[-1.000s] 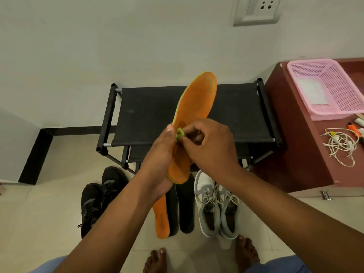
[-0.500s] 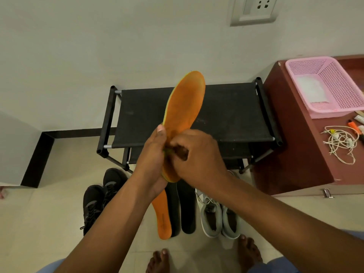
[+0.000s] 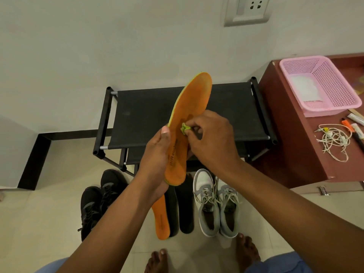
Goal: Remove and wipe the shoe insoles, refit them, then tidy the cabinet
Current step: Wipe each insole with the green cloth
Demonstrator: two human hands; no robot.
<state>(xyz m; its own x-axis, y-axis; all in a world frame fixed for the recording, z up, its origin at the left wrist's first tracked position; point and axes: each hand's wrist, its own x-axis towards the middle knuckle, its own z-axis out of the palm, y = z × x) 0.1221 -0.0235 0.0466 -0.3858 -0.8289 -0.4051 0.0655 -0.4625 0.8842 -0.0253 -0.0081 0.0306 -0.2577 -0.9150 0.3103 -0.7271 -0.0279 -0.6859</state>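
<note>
Left hand (image 3: 157, 154) gripping an orange insole (image 3: 189, 123) upright, right hand (image 3: 212, 140) pinching a small green cloth (image 3: 184, 128) against it, above a black shoe rack (image 3: 147, 115)

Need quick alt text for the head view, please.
Left hand holds an orange insole upright while the right hand rubs a small green cloth on it, above a second orange insole on the floor.

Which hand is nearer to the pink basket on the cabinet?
Right. The right hand pinches a green cloth against the orange insole, on the side toward the pink basket. The left hand grips the insole's far side.
</note>
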